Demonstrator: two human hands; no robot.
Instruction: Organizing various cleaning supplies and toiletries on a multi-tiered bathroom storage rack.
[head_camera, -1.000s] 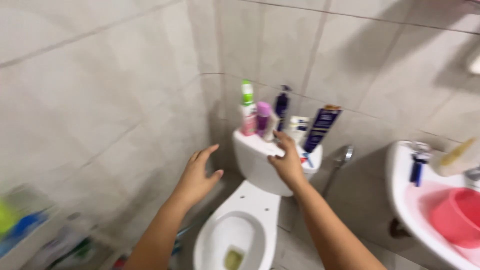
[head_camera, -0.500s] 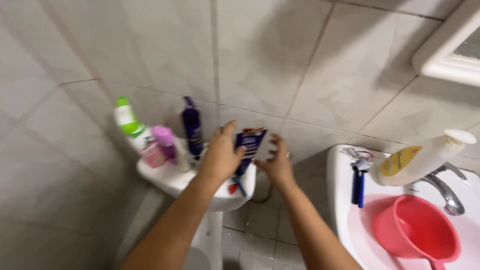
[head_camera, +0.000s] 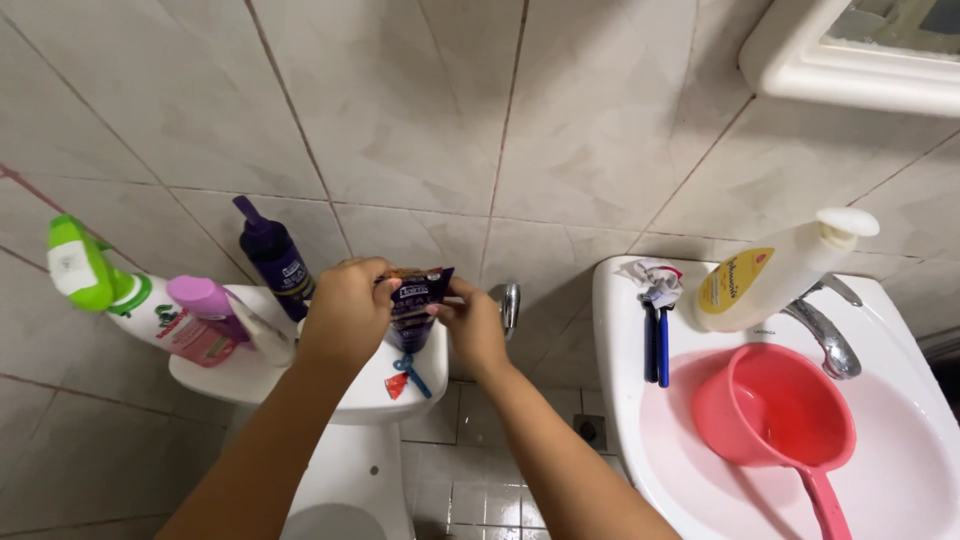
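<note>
White ceramic washbasin: right of frame, against the grey tiled wall. Holds a red plastic dipper with a long handle; a chrome tap stands at its back rim.

White ceramic toilet cistern: left of centre, lid used as a shelf.

White spray bottle with a green trigger head and pink label: tilted, at the lid's left end.

Pale yellow lotion bottle with a white pump top: lying tilted on the basin's back rim, beside the tap.

Dark purple pump bottle: upright at the back of the lid, just left of the left hand.

Pink-capped bottle: tilted, just beside the spray bottle.

Dark purple flat tube with an orange-brown end: held upright over the right end of the cistern lid, between both hands.

Left hand: fingers curled around the tube's left side.

Right hand: fingertips pinching the tube's right edge.

Two blue-handled razors: lying side by side on the basin's left rim.

Small red-and-blue item: on the lid below the tube; kind unclear.
</note>
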